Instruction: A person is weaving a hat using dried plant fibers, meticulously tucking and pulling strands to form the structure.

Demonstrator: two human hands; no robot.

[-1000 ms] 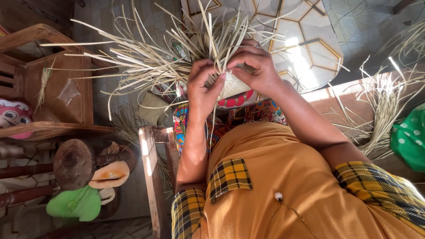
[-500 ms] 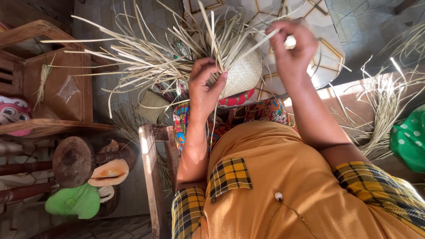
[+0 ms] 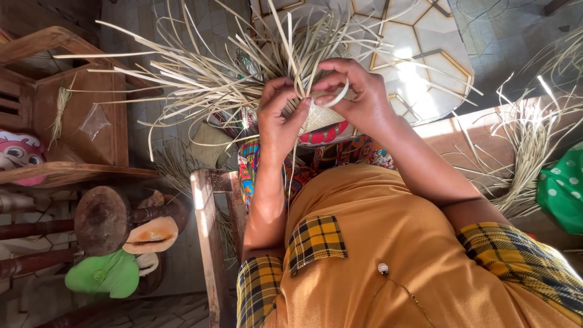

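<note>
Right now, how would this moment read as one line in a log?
left hand: grips woven piece | right hand: bends pale strip over it | loose straw strips: fan outward | wooden chair: beside

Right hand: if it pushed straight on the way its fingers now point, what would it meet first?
The right hand points across at the left hand; it would likely meet the woven piece between them first, though depth is unclear.

Tiled floor [image 3: 486,36] bore loose straw [image 3: 528,152] at right and a green dotted bag [image 3: 562,188]; a wooden chair [image 3: 79,115] at left held a straw wisp [image 3: 59,112].
</note>
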